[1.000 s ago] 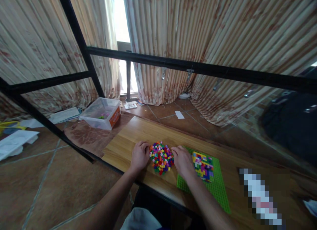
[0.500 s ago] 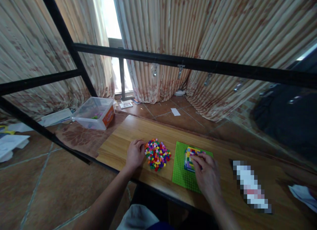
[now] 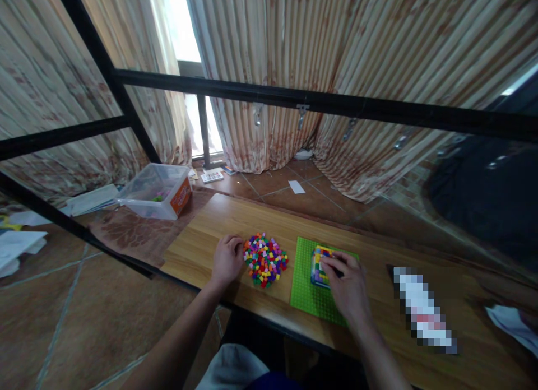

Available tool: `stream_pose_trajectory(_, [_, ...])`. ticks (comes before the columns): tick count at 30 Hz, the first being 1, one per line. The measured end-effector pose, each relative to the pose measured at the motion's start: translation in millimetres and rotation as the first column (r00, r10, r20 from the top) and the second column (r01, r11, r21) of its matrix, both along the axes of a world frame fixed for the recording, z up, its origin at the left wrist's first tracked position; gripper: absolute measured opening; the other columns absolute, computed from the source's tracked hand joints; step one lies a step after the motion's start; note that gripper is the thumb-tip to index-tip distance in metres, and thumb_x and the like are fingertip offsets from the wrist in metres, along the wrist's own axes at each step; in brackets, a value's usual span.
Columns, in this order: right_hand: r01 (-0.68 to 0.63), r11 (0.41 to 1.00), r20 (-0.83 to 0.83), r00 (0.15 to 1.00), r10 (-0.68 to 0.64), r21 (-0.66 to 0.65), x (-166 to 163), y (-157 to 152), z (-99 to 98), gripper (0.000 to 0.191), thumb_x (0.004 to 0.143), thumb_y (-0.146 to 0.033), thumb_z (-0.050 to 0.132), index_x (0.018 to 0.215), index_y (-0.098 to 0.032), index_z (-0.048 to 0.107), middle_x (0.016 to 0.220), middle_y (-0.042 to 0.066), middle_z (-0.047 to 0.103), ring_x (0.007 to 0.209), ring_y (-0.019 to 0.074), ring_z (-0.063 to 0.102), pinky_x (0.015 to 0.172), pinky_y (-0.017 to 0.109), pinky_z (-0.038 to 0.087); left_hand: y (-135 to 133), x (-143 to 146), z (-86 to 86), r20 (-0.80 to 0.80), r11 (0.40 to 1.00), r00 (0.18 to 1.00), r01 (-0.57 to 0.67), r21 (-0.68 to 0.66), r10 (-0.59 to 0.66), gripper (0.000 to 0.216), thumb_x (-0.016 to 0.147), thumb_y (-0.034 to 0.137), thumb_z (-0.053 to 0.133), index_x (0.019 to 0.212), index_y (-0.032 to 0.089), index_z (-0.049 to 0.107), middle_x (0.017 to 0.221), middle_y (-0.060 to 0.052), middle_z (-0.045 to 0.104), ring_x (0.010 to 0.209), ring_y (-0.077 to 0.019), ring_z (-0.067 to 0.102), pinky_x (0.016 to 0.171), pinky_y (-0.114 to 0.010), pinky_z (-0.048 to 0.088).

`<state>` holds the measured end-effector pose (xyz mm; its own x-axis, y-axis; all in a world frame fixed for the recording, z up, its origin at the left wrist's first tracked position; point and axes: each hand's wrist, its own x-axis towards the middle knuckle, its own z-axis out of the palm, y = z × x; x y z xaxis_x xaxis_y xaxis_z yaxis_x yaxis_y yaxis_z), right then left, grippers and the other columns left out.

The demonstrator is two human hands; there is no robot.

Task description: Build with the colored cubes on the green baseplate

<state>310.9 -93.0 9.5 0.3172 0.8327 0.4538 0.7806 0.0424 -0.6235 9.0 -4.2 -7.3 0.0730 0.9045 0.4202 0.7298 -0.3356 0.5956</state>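
Observation:
A heap of small bright building bricks [image 3: 265, 260] lies loose on the wooden table. At its left edge rests my left hand [image 3: 228, 259], fingers curled together with their tips by the bricks; what they hold, if anything, is hidden. To the right lies a green studded baseplate [image 3: 303, 292]. On it stands a low square block build [image 3: 318, 267], many-coloured on top and dark along its lower edge. My right hand [image 3: 348, 281] reaches over this build, thumb and fingertips pinched at its top. Any piece between those fingertips is too small to make out.
A pixelated pale item [image 3: 424, 311] lies right of the baseplate, with white paper [image 3: 510, 325] farther right. A clear plastic bin [image 3: 157, 194] sits on the floor at left. A black metal frame [image 3: 269, 96] crosses in front of the curtains [image 3: 269, 37].
The whole view has shifted slightly. My right hand stays at the block build, its fingertips a little changed in position on top. My left hand stays beside the heap.

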Motion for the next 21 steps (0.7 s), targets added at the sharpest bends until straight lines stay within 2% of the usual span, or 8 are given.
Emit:
stream_pose_trajectory(6, [0.074, 0.997, -0.002, 0.997, -0.074, 0.034, 0.1, -2.8, -5.3, 0.034, 0.085, -0.054, 0.056, 0.086, -0.027, 0.077, 0.121, 0.009, 0.060, 0.114, 0.0272, 0.052, 0.102, 0.050, 0.034, 0.2, -0.4, -0.2, 0.002, 1.000, 1.000, 0.000, -0.002, 0.000, 0.020, 0.088, 0.019, 0.050, 0.085, 0.020, 0.070, 0.093, -0.008, 0.068, 0.090, -0.0213, 0.063, 0.085, -0.037, 0.052])
stream_pose_trajectory(13, [0.103, 0.994, -0.107, 0.989, -0.099, 0.041, 2.7, -2.9, -2.5, 0.032, 0.083, -0.051, 0.059, 0.081, -0.024, 0.075, 0.120, 0.010, 0.060, 0.114, 0.0267, 0.054, 0.103, 0.048, 0.036, 0.0, -0.5, -0.3, 0.002, 1.000, 1.000, -0.005, 0.001, 0.005, 0.020, 0.088, 0.020, 0.050, 0.087, 0.020, 0.070, 0.096, -0.008, 0.069, 0.092, -0.0221, 0.063, 0.088, -0.038, 0.052])
stream_pose_trajectory(21, [0.159, 0.987, -0.114, 0.981, -0.156, 0.020, 0.4, 0.3, 0.7, 0.038, 0.086, -0.052, 0.053, 0.093, -0.019, 0.071, 0.114, 0.014, 0.061, 0.116, 0.0284, 0.053, 0.103, 0.048, 0.035, 0.3, 0.2, -0.4, 0.002, 1.000, 1.000, -0.013, -0.001, 0.013, 0.021, 0.088, 0.019, 0.050, 0.087, 0.020, 0.071, 0.095, -0.008, 0.069, 0.093, -0.0219, 0.063, 0.088, -0.037, 0.052])
